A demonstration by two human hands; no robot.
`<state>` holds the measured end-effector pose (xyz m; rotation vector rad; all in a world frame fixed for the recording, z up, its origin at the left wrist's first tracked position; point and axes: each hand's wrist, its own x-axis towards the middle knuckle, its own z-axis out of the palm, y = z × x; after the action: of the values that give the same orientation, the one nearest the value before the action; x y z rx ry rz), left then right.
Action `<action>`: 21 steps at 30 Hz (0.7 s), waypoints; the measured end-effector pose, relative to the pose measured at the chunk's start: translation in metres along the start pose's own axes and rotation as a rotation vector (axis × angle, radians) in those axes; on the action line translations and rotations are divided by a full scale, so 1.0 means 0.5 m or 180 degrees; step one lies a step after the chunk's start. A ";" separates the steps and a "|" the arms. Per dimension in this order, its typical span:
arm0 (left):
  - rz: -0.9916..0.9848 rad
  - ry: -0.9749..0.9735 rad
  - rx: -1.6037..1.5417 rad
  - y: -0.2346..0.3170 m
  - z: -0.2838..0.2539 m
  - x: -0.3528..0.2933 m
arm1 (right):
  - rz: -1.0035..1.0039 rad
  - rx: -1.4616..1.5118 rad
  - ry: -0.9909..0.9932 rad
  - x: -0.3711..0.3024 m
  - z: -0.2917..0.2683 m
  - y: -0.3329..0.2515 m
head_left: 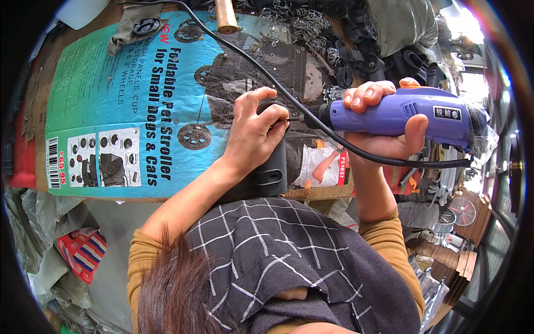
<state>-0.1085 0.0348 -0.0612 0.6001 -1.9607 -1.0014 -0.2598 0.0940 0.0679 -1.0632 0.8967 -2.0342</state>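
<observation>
My right hand [378, 146] is wrapped round a purple electric screwdriver [403, 116], held level with its bit toward the left. The thin bit [297, 118] reaches the thumb and forefinger of my left hand [250, 132]. Those fingers are closed on a black plastic part [271, 173], which stands at the table's near edge and is partly covered by the hand. A small brassy glint shows at the bit's tip, perhaps a screw; it is too small to make out. A black cord [261, 72] runs from the screwdriver's rear across the work to the top left.
A printed blue-green cardboard sheet [83, 111] covers the table. A wooden handle [226, 16] and a grey glove-like cloth [133, 34] lie at the far side. Wire springs [303, 22], black plastic parts [384, 67] and loose screws [332, 93] are heaped at the far right.
</observation>
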 end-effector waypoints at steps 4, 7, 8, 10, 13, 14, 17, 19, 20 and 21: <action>0.0044 0.0009 -0.0024 0.000 -0.001 0.001 | -0.0111 -0.0262 -0.0108 -0.009 0.007 0.001; 0.0060 0.0100 -0.0006 0.002 -0.001 0.002 | -0.0169 -0.0396 -0.0251 -0.017 0.018 0.002; 0.0001 0.0109 -0.0072 0.004 -0.001 0.002 | -0.0203 -0.0512 -0.0351 -0.018 0.023 0.002; -0.0142 0.0113 -0.0177 0.005 -0.002 0.000 | -0.0172 -0.0577 -0.0454 -0.026 0.035 -0.001; -0.0237 0.0013 -0.0088 0.002 -0.003 -0.001 | 0.0166 -0.0982 -0.0488 -0.038 0.053 -0.010; -0.0226 0.0016 -0.0079 0.000 -0.003 -0.001 | 0.0248 -0.0871 -0.0574 -0.038 0.056 -0.009; -0.0232 0.0047 -0.0082 -0.003 -0.001 -0.002 | 0.0346 -0.1136 -0.0607 -0.042 0.065 -0.011; -0.0267 0.0037 -0.0082 -0.005 0.000 -0.003 | 0.0391 -0.1203 -0.0579 -0.043 0.066 -0.009; -0.0261 0.0039 -0.0090 -0.005 0.000 -0.002 | 0.0362 -0.1212 -0.0599 -0.043 0.066 -0.008; -0.0255 0.0036 -0.0086 -0.005 0.000 -0.002 | 0.0333 -0.1219 -0.0620 -0.044 0.066 -0.006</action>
<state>-0.1078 0.0342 -0.0638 0.6721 -1.9232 -1.0699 -0.2223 0.1043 0.0758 -1.3599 1.2398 -1.6762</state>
